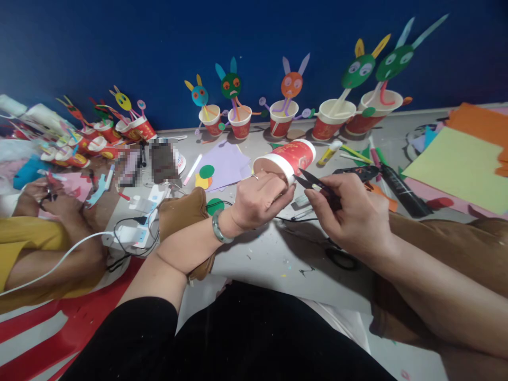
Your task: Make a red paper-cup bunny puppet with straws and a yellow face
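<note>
Red cup (297, 157) lay tipped on its side in the left hand (259, 201), in front of the puppet row; whether it also rested on the table (257, 259) couldn't be told. Left fingers were curled around the cup's near end, hiding part of it. Right hand (349, 211), just right of the cup, pinched black scissors (311, 181) between thumb and fingers, tips at the cup's near edge; contact unclear, handles mostly hidden by the hand.

Behind the cup: five puppets (292, 84) in cups, close enough to crowd that side. Just right of it: glue stick (328, 154). Farther right: black tube (405, 190), yellow sheet (456, 166), orange sheet (472, 124). Left of the cup: purple paper (228, 165) with a green disc (207, 171) on it, then a brown cushion (180, 214) partly under the left forearm, and a power strip (143, 235) with cables. Well left of the cup, a co-worker's hands (59, 198) held scissors near pink paper (75, 185); more puppet cups (113, 151) stood behind those hands.
</note>
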A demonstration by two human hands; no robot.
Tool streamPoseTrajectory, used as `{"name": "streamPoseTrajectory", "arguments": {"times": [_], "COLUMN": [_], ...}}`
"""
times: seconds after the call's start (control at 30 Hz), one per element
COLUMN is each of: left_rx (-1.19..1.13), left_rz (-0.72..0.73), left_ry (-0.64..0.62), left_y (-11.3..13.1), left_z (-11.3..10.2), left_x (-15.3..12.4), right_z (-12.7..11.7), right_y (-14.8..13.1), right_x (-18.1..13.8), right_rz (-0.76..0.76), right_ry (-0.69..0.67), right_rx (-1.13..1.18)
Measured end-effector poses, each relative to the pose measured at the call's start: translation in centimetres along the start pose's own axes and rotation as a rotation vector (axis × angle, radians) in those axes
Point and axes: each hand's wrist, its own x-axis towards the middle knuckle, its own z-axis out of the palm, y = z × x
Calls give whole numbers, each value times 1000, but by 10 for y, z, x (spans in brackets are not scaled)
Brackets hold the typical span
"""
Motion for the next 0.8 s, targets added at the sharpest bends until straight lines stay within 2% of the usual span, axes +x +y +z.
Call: {"name": "streamPoseTrajectory", "arguments": {"times": [0.1,0.2,0.3,0.43,0.57,0.7,0.8], "left_rx": [3,4,4,-30,30,132,204], "left_rz": [-19,-37,46,200,221,269,328], "left_ry": [-29,-56,-6,94,99,121,177], "left_y": [2,3,5,7,9,9,11], "left_z": [0,-2,-3,-4,-5,-4,-4], "left_x": [0,0,2,5,5,4,7], "right_z": [0,-1,-2,-4,-3,-2,-3], "right_y": [0,-1,-2,-4,-4,-4,-5], "right_x": [-2,-5,-6,-4,-4,-5,-4], "right_rz": [-6,57,102,20,-31,21,-65], "right_ry": [-16,-58,-69,-52,-26,-51,-32], "right_rx": [-26,-28,14,-5,-46,-22,-96]}}
